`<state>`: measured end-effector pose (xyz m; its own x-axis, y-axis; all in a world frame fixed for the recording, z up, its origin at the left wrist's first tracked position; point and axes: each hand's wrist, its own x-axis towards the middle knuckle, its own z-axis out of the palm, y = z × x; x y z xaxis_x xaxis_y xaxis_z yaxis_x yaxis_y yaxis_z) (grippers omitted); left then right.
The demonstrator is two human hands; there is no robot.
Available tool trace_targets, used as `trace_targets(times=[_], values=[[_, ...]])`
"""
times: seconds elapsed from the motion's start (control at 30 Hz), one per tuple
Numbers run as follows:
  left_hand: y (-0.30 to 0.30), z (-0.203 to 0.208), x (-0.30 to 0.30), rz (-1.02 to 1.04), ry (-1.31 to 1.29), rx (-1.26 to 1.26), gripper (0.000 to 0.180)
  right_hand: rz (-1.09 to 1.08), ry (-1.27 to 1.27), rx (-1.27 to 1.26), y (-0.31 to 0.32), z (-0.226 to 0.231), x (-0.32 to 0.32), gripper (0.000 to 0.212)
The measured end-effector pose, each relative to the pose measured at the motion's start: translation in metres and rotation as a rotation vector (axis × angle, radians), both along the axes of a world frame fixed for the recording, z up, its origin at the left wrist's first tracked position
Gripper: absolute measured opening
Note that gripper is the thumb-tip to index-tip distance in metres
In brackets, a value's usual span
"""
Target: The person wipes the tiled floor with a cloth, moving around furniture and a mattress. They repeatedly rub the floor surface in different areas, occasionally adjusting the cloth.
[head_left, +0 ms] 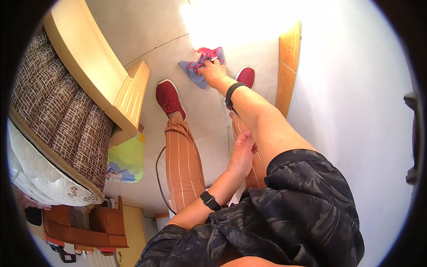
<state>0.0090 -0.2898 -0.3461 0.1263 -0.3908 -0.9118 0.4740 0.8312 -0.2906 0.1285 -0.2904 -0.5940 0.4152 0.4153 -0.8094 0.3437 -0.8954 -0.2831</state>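
Note:
In my right hand (215, 73) is a bunched grey-blue cloth (194, 77) with pink trim, its folds hanging over the light tiled floor between my shoes. A dark band sits on that wrist. My left hand (242, 152) is loosely closed beside my right forearm, over my right trouser leg, with no object visible in it. Part of its fingers is tucked behind the forearm. On the left wrist is a black watch (210, 201).
A pale wooden bed frame (95, 58) and a brown patterned mattress (66, 102) stand at left. Along the white wall at right runs a carved wooden strip (288, 66). A dark cable (158, 173) lies by my left leg. Bright light washes out the far floor.

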Motion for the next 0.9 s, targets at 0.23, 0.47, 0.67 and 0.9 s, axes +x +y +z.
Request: trace_targets(times=[0.23,0.47,0.67,0.9], values=[[0.026,0.005,-0.026,-0.27,-0.01,-0.034,0.017,-0.24,-0.161,0.408,-0.044,0.012,0.035,0.046],[0.02,0.004,-0.07,-0.298,0.016,-0.072,0.018,-0.034,-0.409,-0.001,-0.068,-0.081,0.155,0.03],[0.011,0.004,-0.095,-0.414,0.195,-0.117,0.019,-0.426,-0.45,0.203,-0.059,-0.066,-0.014,0.023],[0.001,-0.002,-0.091,-0.459,-0.017,-0.054,0.018,-0.402,-0.104,0.283,-0.093,-0.011,-0.039,0.031]])
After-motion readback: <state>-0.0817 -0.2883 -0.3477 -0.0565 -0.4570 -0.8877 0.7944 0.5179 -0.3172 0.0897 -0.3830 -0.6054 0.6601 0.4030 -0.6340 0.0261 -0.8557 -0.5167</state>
